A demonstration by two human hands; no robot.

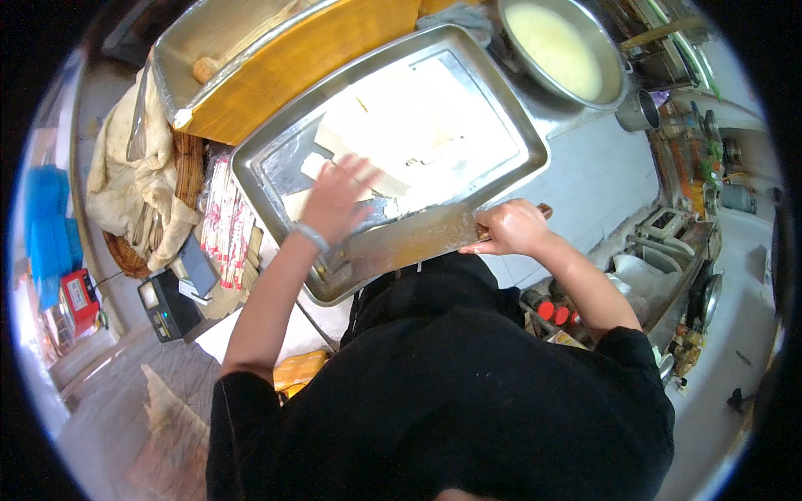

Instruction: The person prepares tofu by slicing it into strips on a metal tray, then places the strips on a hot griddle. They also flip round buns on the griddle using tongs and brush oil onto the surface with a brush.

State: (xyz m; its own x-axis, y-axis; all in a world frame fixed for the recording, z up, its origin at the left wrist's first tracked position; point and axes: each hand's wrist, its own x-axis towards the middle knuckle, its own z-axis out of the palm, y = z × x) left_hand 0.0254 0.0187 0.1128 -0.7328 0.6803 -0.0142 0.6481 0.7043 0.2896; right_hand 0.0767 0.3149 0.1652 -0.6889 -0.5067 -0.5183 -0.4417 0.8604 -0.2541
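My right hand (514,228) is closed on the wooden handle of a long, wide-bladed knife (407,241). Its blade lies flat-looking across the near edge of a large rectangular metal tray (537,156), reaching towards the tray's near left corner. My left hand (341,200), slightly blurred, is over the tray's left part with its fingers spread. Pale flat pieces (357,134), overexposed and very bright, lie in the tray; smaller ones are close to my left fingers. Whether those fingers touch a piece, I cannot tell.
Behind the tray stands a foil-lined box (301,69); at the upper right is a metal bowl of pale yellow liquid (554,50). To the left are wrapped chopsticks (225,219), a cloth-covered wicker basket (128,253) with metal utensils, and a black device (166,307).
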